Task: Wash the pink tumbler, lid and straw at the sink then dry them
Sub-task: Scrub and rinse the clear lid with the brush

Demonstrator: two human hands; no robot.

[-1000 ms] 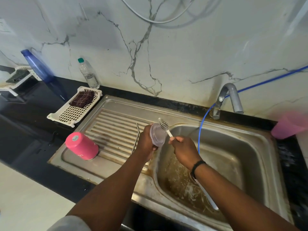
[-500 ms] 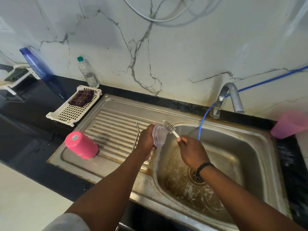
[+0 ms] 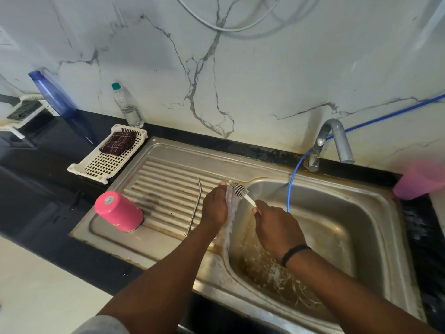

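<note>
Scrubbing the lid [image 3: 230, 203] over the sink [image 3: 337, 189], at the near-left corner of the basin. Left hand [image 3: 215, 208] curled round the clear lid, held on edge, face turned toward the right hand; blurred by motion and running water, so rim detail probably not to be trusted. Right hand [image 3: 277, 227] closed round the white handle of a small bottle brush [image 3: 239, 191], bristle head pressed against the lid's upper edge. Brush's long axis running up and to the left from the right hand to the lid, so any stroke goes along that line, across the lid's face. Left hand plainly the nearer to the drainboard.

Pink tumbler [image 3: 119, 211] standing upside down on the drainboard, well left of both hands, base up. A small round mark on that base and a faint mark low on the side, neither readable. Metal straw [image 3: 194, 208] lying on the ribs between tumbler and left hand, bent end away from the person, long axis roughly front to back, just beside the left wrist.

Judged from this: lid mid-wash, straw likely next and an easy reach for the left hand, drying not yet begun. Folded checked cloth [image 3: 118, 143] waiting in the white basket [image 3: 96, 169] on the dark desk. No legible writing on the clear water bottle [image 3: 126, 106] at the wall.
</note>
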